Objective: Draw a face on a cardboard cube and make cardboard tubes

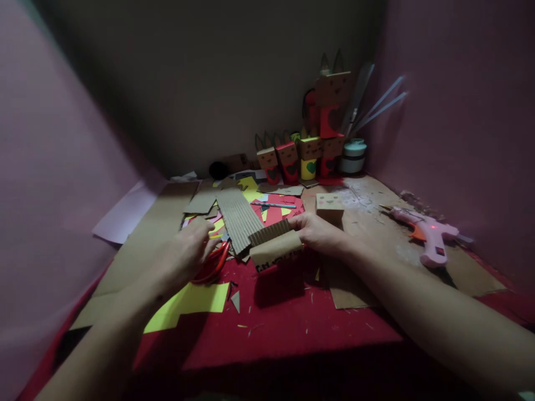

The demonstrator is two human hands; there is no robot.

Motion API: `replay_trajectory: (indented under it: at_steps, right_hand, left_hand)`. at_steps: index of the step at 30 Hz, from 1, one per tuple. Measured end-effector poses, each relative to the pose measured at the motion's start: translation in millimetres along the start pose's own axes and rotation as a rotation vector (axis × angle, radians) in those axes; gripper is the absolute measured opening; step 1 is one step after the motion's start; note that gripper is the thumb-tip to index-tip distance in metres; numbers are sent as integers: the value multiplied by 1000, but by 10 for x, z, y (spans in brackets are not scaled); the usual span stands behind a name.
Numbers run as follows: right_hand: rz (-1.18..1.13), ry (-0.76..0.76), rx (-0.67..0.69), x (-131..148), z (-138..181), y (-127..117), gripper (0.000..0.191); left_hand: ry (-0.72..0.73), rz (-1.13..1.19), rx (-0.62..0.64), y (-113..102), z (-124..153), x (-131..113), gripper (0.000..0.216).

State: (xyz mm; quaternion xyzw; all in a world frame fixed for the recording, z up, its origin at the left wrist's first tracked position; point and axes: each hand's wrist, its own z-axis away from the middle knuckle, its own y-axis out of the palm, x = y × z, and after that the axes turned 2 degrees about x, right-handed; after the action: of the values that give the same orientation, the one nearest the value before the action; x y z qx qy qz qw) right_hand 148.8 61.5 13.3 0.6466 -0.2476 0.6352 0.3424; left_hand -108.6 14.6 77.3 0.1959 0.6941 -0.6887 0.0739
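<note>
Centrally, a curled cardboard piece (273, 250) is held just above the red cloth (292, 323), pinched at its right end by the right hand (317, 234). Just to its left, red scissors (213, 264) are touched by the left hand (188, 253), its fingers bent over them; a firm grip cannot be told. A corrugated strip (238, 217) lies just behind, and a pink glue gun (426, 236) well apart at the right.
</note>
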Motion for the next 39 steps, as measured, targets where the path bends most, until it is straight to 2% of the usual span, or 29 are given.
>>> replay_trajectory:
  at_steps: [1, 4, 8, 11, 13, 17, 24, 29, 33, 39]
  right_hand:
    - [-6, -18, -12, 2, -1, 6, 28]
    - [-5, -109, -46, -5, -13, 35, 28]
    - [61, -253, -148, -55, -32, 87, 23]
    - [84, -317, -213, -93, -41, 116, 22]
    - [52, -345, -212, -101, -41, 124, 22]
    - [30, -379, -228, -76, -18, 133, 16]
    - [9, -423, -235, 4, 55, 199, 17]
    - [2, -431, -213, -20, 46, 198, 33]
    - [11, -363, -172, -52, 35, 181, 48]
    - [21, -354, -159, -56, 53, 193, 25]
  left_hand:
    - [-19, 7, 4, 3, 51, -96, 29]
    - [-18, 319, 90, 148, 134, -293, 37]
    - [-26, 677, 4, 433, 123, -404, 27]
    - [-135, 1020, -3, 533, 117, -472, 38]
    - [-165, 1139, 8, 545, 133, -513, 40]
    - [-119, 1164, -46, 529, 189, -536, 21]
    - [-116, 1167, -61, 522, 201, -482, 18]
    - [-134, 1180, -58, 550, 173, -487, 23]
    - [-101, 1167, -26, 545, 203, -544, 24]
    - [-66, 1149, -20, 528, 274, -638, 25]
